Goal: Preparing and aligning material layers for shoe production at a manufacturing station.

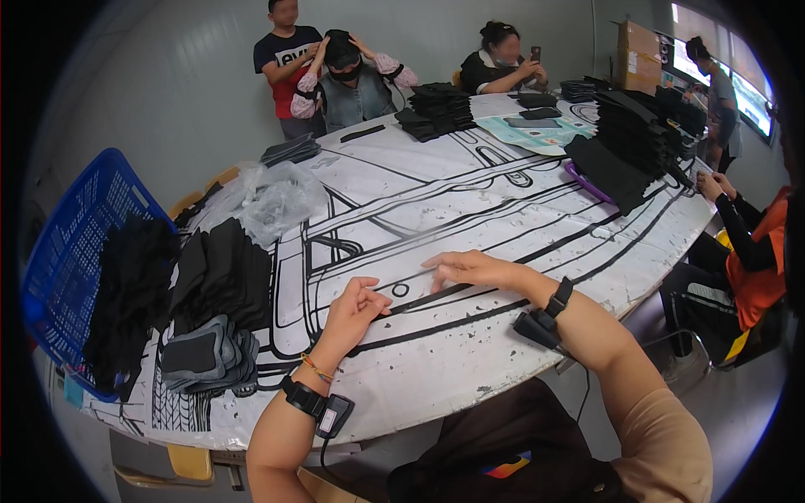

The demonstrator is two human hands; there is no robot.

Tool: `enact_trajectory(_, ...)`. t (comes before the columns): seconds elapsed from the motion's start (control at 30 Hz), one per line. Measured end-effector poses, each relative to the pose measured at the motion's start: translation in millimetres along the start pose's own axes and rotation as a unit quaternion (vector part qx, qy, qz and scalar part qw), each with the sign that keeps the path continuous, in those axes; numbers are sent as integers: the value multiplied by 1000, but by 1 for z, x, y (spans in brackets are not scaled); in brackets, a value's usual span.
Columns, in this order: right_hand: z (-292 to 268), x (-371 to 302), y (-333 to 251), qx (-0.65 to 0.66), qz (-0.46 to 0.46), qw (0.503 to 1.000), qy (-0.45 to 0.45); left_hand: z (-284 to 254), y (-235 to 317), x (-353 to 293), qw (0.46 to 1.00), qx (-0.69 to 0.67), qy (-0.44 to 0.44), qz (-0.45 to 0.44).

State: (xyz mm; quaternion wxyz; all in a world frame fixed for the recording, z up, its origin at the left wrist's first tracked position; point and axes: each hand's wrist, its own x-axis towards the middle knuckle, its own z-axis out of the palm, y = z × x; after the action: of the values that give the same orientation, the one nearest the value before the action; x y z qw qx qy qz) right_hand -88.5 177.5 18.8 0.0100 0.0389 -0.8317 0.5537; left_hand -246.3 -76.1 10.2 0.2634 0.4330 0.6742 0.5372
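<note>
Head view, looking down on a round table (503, 210) covered in a white sheet printed with bold black line drawings. Left hand (356, 308) resting low on the sheet, fingers curled together and pinching the near end of a narrow black strip (436, 292), seemingly a thin band of fabric, though hard to tell apart from the printed lines beneath. Right hand (470, 268) lying flat further along the same strip, fingers extended and close together, pressing it down against the sheet. Black wrist device (323, 407) strapped on the left forearm, a similar one (545, 314) on the right, each trailing a cable. To the left, a stack of folded black fabric pieces (222, 272), a smaller pile of grey padded pieces (205, 356) just in front of it, and a blue plastic basket (75, 251) holding more black cloth at the table's edge. Crumpled clear plastic bags (277, 197) behind the stack. Further black stacks (637, 138) on the far right, other people seated and standing around the far rim. Likely trouble from here: strip easily lost against the black printed lines, so a slack pinch could let it slide away unnoticed; uneven pull between the two hands could twist or skew it; dangling cables could snag the table edge
</note>
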Motion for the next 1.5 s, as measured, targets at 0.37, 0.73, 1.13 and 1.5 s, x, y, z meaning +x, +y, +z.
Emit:
enact_trajectory(0.37,-2,2,5,-15,-4,1000,-10,0,-3,2,1000,11,1,6)
enact_trajectory(0.73,-1,0,1,-22,0,1000,-8,0,1,0,1000,21,0,4)
enact_trajectory(1.13,-2,-1,-1,-19,-4,1000,-12,1,-1,1,1000,10,8,5)
enact_trajectory(1.5,-2,0,1,1,-4,1000,-14,-1,0,1,999,32,8,19)
